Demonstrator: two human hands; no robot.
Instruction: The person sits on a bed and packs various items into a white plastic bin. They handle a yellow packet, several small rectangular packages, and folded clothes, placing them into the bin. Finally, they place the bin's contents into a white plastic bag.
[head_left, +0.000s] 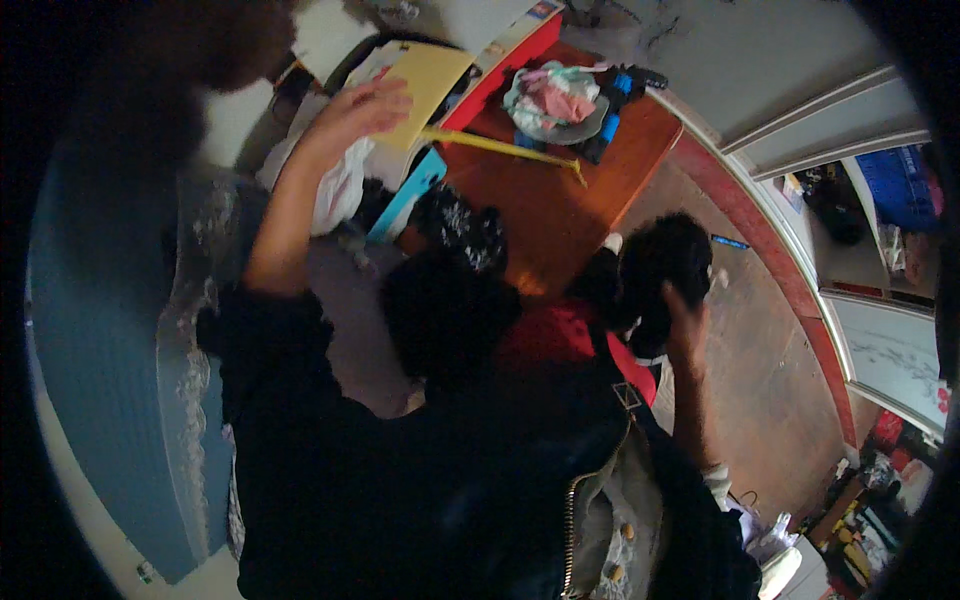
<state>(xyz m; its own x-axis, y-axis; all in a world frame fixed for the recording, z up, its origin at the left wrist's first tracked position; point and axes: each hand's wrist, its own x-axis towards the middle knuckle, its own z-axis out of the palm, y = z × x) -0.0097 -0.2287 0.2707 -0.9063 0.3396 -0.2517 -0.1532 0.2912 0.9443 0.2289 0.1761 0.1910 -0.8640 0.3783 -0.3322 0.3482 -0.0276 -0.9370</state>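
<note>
My left hand (360, 116) reaches up with extended fingers over a yellow folder or sheet (427, 82). It is blurred, and I cannot tell whether it touches the folder. Below its wrist bunches a white plastic bag (341, 187), beside a turquoise flat-sided object (409, 196). From the folder a thin yellow strip (502, 146) runs out over the reddish-brown wooden tabletop (547, 202). On the right, my right hand (686, 319) grips a black, fuzzy-looking object (667, 262) whose kind is too dark to make out.
A bowl (559, 135) with pink and white crumpled material stands on the tabletop, next to a blue and black object (611, 124). A shiny black bag (465, 225) lies nearer. Rightward are a blue pen-like item (729, 241) on the floor and a cabinet (825, 292). Lace-edged blue fabric (105, 337) is leftward.
</note>
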